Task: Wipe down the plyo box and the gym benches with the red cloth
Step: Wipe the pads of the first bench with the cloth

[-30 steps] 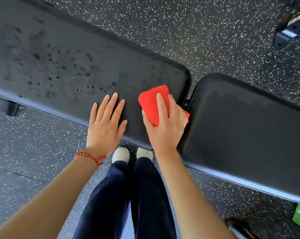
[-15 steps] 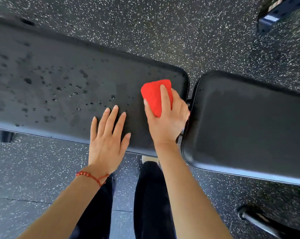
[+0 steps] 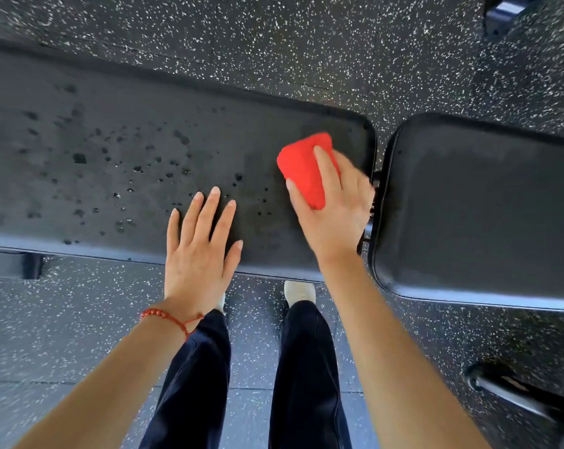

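The folded red cloth (image 3: pixel 303 168) lies pressed under the right hand (image 3: pixel 334 205), fingers curled over it, on the long black padded bench (image 3: pixel 112 176). The left hand (image 3: pixel 199 251) rests flat and open beside it, holding nothing.

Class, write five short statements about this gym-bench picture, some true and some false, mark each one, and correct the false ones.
1. The right hand presses the red cloth onto the long bench pad. True.
2. The left hand holds a spray bottle. False: it lies flat and open on the pad, holding nothing.
3. Droplets dot the pad to the left of the cloth. True.
4. The cloth lies on the shorter pad. False: it is on the long pad, near the gap between the two.
5. A red bracelet is on the right wrist. False: it is on the left wrist.
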Demonstrator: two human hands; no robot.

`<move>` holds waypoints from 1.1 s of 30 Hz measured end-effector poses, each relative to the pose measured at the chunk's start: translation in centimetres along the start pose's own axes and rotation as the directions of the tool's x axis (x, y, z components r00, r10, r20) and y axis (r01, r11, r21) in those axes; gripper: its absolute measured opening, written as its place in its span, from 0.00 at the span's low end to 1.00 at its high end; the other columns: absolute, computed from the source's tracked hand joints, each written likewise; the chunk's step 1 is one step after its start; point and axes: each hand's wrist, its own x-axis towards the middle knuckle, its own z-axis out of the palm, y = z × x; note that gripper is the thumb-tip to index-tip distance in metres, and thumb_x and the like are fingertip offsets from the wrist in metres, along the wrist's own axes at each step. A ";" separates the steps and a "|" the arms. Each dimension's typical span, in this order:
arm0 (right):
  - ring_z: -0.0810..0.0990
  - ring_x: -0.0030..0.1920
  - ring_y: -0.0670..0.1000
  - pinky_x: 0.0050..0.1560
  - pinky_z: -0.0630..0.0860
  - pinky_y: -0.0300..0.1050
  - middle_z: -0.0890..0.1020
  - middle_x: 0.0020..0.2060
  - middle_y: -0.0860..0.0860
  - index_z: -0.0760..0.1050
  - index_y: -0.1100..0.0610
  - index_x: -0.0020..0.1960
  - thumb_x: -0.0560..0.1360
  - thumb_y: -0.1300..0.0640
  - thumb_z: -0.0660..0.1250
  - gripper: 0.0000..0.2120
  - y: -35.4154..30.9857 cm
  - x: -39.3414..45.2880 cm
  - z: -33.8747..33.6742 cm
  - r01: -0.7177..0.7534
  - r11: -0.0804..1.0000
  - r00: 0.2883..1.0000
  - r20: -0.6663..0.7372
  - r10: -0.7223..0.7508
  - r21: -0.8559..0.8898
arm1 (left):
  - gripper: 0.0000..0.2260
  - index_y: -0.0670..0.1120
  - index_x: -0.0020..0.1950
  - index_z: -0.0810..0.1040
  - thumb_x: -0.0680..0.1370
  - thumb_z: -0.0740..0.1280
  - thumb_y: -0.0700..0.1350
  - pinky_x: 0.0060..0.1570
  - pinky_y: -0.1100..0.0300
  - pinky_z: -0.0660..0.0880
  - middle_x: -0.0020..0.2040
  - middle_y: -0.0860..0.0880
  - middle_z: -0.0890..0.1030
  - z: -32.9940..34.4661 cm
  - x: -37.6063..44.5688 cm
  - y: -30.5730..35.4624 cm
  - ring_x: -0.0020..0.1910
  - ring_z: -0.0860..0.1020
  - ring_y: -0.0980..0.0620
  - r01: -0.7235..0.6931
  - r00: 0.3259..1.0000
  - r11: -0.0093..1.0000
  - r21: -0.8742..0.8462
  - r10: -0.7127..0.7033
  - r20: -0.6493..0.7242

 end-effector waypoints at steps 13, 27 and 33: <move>0.79 0.47 0.60 0.49 0.73 0.52 0.81 0.53 0.55 0.79 0.54 0.57 0.70 0.43 0.67 0.20 -2.2 -4.0 0.7 -0.069 0.996 0.997 -0.049 0.066 -0.065 | 0.23 0.41 0.70 0.67 0.78 0.54 0.51 0.68 0.41 0.56 0.72 0.41 0.64 -0.2 -0.1 -0.4 0.70 0.62 0.41 -0.012 1.000 1.000 -0.024 0.012 -0.013; 0.77 0.50 0.61 0.52 0.70 0.53 0.80 0.55 0.56 0.77 0.55 0.60 0.71 0.45 0.69 0.22 -4.2 0.7 2.3 -0.081 0.995 0.996 -0.034 0.079 -0.057 | 0.24 0.39 0.70 0.66 0.78 0.53 0.50 0.68 0.38 0.54 0.72 0.38 0.64 -1.9 -1.1 -4.0 0.71 0.61 0.38 0.069 0.995 0.996 -0.064 -0.074 -0.067; 0.74 0.51 0.56 0.52 0.70 0.53 0.79 0.57 0.55 0.71 0.50 0.62 0.72 0.42 0.66 0.22 -6.0 -8.4 1.9 -0.038 0.998 0.999 0.005 0.038 -0.044 | 0.24 0.40 0.70 0.66 0.78 0.54 0.50 0.68 0.38 0.55 0.72 0.39 0.64 -1.9 -1.4 -6.1 0.70 0.61 0.38 0.046 0.998 0.999 -0.015 -0.047 -0.045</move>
